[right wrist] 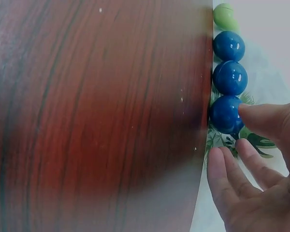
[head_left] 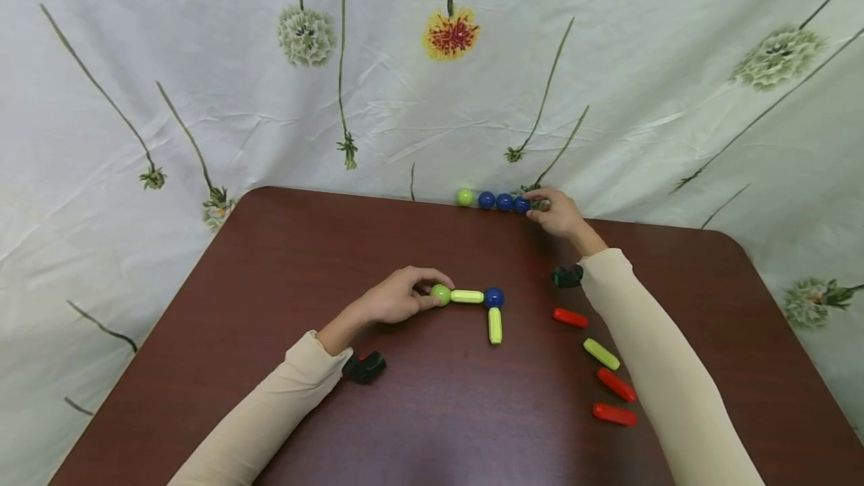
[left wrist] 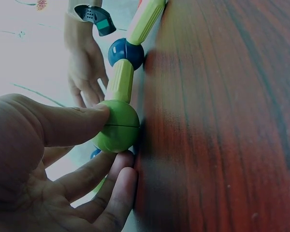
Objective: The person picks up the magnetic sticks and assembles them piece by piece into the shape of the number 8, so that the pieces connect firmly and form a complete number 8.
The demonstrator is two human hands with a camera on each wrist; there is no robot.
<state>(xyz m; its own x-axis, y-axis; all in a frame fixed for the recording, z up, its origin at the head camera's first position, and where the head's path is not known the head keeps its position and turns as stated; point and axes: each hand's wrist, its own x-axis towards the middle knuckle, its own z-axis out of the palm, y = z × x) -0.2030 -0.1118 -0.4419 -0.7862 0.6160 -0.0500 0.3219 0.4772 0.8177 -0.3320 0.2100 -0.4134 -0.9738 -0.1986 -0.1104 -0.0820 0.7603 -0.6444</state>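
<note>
- Take the corner ball point(head_left: 494, 297), the blue one, as your mark: a short rod point(head_left: 467, 296) touches its left side, and a second rod point(head_left: 496, 326) meets its near side; both are yellow.
- Left of it, at the end of the short rod, your left hand point(head_left: 394, 296) pinches a green ball point(head_left: 441, 294) between thumb and fingers.
- Well beyond it, at the far edge of the desk point(head_left: 297, 261), beside the flowered cloth point(head_left: 405, 96), stand a lime ball point(head_left: 464, 196), two blue balls point(head_left: 504, 202) and the end ball point(head_left: 522, 205), also blue.
- Your right hand point(head_left: 556, 214) has its thumb over the end ball, fingers curved beside it; you cannot tell whether they grip.
- Desk surface stretches from it toward the left and far edges.
- Right of it and nearer you, three red rods point(head_left: 614, 415) and a loose yellow rod point(head_left: 601, 353) lie beside your right sleeve point(head_left: 664, 351).
- The desk's near edge is out of frame; the left wrist view cuts off the second rod.
</note>
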